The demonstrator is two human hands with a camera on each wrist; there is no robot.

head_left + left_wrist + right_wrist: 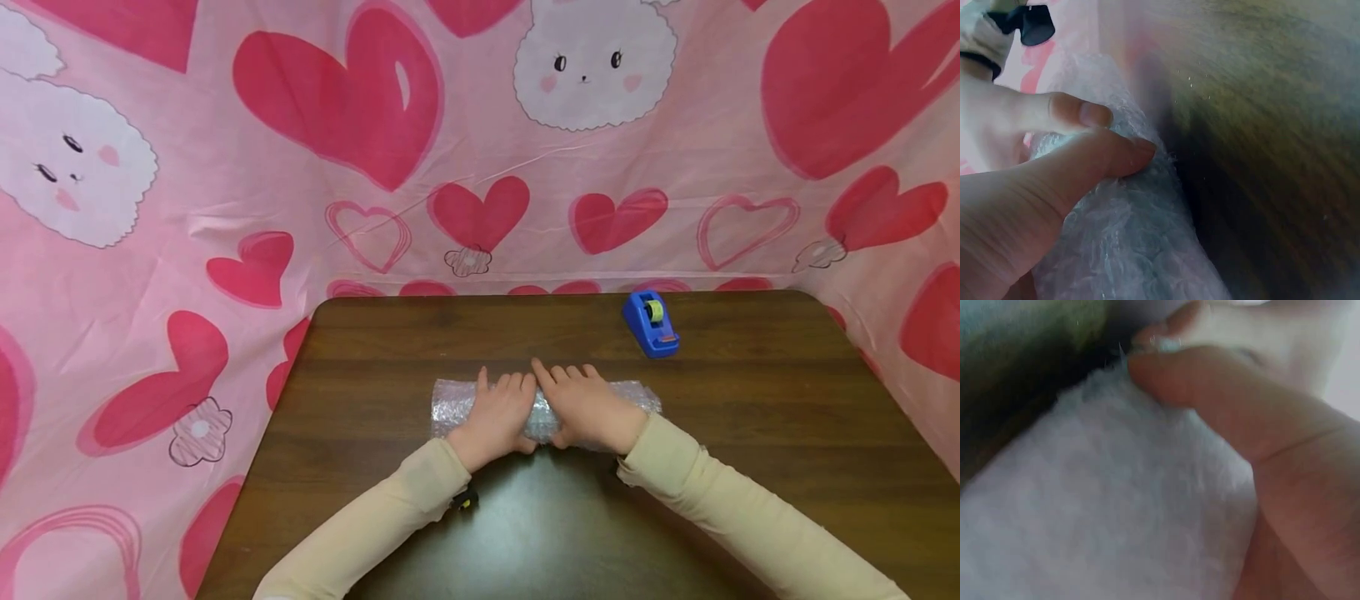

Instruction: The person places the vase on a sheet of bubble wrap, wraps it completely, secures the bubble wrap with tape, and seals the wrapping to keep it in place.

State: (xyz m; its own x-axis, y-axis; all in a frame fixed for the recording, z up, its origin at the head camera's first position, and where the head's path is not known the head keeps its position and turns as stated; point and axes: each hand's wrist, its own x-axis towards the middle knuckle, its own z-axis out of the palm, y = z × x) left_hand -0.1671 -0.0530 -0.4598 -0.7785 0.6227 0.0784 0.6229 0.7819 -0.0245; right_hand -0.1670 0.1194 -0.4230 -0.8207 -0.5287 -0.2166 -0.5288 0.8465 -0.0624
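A roll of clear bubble wrap [452, 407] lies crosswise on the table, and something with a pale blue-green tint shows faintly through its middle. My left hand [497, 414] grips the roll left of centre, thumb on the near side and fingers over the top. Close beside it, my right hand [592, 408] holds the roll the same way. In the left wrist view, both thumbs press on the bubble wrap [1135, 244] near each other. The right wrist view shows the wrap [1104, 494] large and blurred under the right thumb. What lies inside is hidden.
A blue tape dispenser [649, 323] with a roll of tape stands at the back right of the brown wooden table [375, 333]. A small black item [467, 500] with a yellow mark shows by the left wrist. Behind hangs a pink cloth [480, 150] with hearts.
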